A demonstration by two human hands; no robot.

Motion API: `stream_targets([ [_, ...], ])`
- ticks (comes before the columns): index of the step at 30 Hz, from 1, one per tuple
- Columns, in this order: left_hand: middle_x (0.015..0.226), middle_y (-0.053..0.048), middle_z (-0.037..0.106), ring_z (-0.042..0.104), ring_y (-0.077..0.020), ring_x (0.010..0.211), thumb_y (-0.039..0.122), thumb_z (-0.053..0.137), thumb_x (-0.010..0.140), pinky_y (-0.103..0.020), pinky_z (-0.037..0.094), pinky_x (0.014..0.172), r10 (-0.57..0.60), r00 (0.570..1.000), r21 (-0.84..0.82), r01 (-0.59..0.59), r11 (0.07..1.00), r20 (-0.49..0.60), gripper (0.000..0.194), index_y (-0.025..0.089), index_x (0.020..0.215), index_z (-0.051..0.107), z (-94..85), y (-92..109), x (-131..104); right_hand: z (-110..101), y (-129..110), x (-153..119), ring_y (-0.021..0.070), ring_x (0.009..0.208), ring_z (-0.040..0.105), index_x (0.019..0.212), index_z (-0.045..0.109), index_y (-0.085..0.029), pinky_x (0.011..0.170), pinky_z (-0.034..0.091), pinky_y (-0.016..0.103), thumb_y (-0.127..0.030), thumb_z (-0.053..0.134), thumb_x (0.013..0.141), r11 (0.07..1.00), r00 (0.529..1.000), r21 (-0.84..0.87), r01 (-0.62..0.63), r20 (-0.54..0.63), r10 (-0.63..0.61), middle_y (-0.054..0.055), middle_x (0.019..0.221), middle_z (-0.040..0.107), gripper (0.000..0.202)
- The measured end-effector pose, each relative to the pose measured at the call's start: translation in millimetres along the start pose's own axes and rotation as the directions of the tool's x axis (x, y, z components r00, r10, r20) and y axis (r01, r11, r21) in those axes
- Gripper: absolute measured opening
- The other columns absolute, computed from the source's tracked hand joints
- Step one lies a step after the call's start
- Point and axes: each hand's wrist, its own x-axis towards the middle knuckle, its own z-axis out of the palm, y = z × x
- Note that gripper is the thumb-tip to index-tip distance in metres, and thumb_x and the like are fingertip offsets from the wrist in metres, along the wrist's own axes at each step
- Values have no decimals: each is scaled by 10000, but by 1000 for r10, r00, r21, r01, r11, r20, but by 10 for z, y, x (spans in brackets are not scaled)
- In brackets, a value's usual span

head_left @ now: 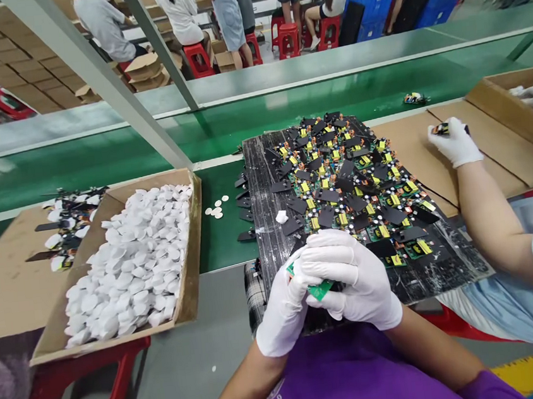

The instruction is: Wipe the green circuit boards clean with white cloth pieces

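A small green circuit board (pixel 321 289) is held between my two white-gloved hands, above the near edge of a black board (pixel 267 206). My left hand (pixel 284 305) closes round its left side. My right hand (pixel 350 273) wraps over it from the top and right, hiding most of it. Many circuit boards with yellow, black and green parts (pixel 336 182) cover the black board beyond my hands. One small white piece (pixel 281 217) lies on the black board just past my left hand. Left of it, a cardboard box (pixel 198 232) holds a heap of white pieces (pixel 134 258).
Several white discs (pixel 218 209) lie on the green bench. More assemblies (pixel 67 227) rest on cardboard at the left. A co-worker's gloved hand (pixel 455 141) holds a part at the right, near another box (pixel 500 111). A metal post (pixel 116 82) slants down behind the left box.
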Motion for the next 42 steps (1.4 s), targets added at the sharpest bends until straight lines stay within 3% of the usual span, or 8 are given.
stream_targets([
  [8, 1041, -70, 753, 595, -312, 1226, 591, 786, 698, -417, 445, 1095, 15, 1000, 37, -15, 999, 3, 424, 200, 862, 761, 88, -62, -36, 33, -49, -30, 209, 998, 710, 1187, 623, -229, 934, 584, 429, -275, 682, 901, 1000, 994, 14, -7, -113, 8, 65, 991, 752, 296],
  [13, 1085, -94, 738, 555, -325, 1267, 697, 768, 639, -410, 434, 1094, 28, 999, 61, -30, 998, 31, 610, 192, 982, 754, 160, -42, -32, 50, -62, 18, 193, 999, 714, 1179, 623, -215, 913, 584, 386, -235, 662, 918, 994, 995, 112, 13, -95, -2, 76, 973, 747, 265],
  [19, 1042, -92, 731, 575, -328, 1239, 656, 810, 616, -419, 439, 1092, 15, 999, 23, -16, 1000, 36, 630, 204, 1050, 744, 191, -50, -61, 78, -51, -5, 175, 918, 736, 1123, 640, -223, 887, 584, 379, -207, 688, 900, 985, 985, 168, 35, -171, -6, 54, 909, 751, 229],
  [28, 979, -54, 728, 615, -255, 1179, 627, 713, 764, -387, 431, 1132, -45, 999, -9, 45, 999, 12, 460, 216, 967, 753, 209, -96, 28, 84, -60, 5, 178, 938, 735, 989, 622, -243, 993, 549, 424, -209, 675, 914, 996, 980, 85, 19, -201, -2, 19, 903, 759, 98],
  [30, 1015, -59, 732, 556, -260, 1280, 623, 698, 781, -367, 420, 1152, -61, 998, 24, 61, 998, -1, 433, 222, 935, 757, 160, -116, 38, 20, -56, 31, 172, 979, 727, 975, 618, -258, 1017, 536, 414, -265, 651, 937, 997, 985, 80, 18, -172, -4, 4, 904, 758, 50],
  [34, 1080, -12, 726, 349, -191, 1467, 412, 765, 799, -280, 351, 1195, -31, 999, 76, 33, 997, -26, 245, 282, 1005, 748, 0, -127, 62, -178, -9, 17, 223, 1234, 628, 1252, 585, -217, 1064, 510, 407, -524, 614, 924, 983, 990, 115, -144, 9, 144, 121, 1232, 698, 451],
  [36, 1098, -12, 720, 313, -187, 1487, 385, 758, 810, -283, 350, 1193, -28, 999, 84, 31, 996, -41, 270, 280, 1058, 734, -56, -125, 98, -245, 21, -15, 211, 1246, 620, 1308, 576, -204, 1048, 520, 365, -532, 608, 926, 981, 987, 116, -153, 65, 147, 135, 1276, 678, 504],
  [42, 1140, -70, 714, 385, -258, 1447, 658, 655, 794, -360, 414, 1168, -30, 999, 36, 31, 999, -29, 515, 213, 1042, 728, -30, -170, 172, -198, 19, -99, 168, 1116, 694, 1224, 649, -259, 969, 565, 286, -382, 690, 907, 967, 984, 199, -160, -49, 173, 74, 1175, 731, 342],
])
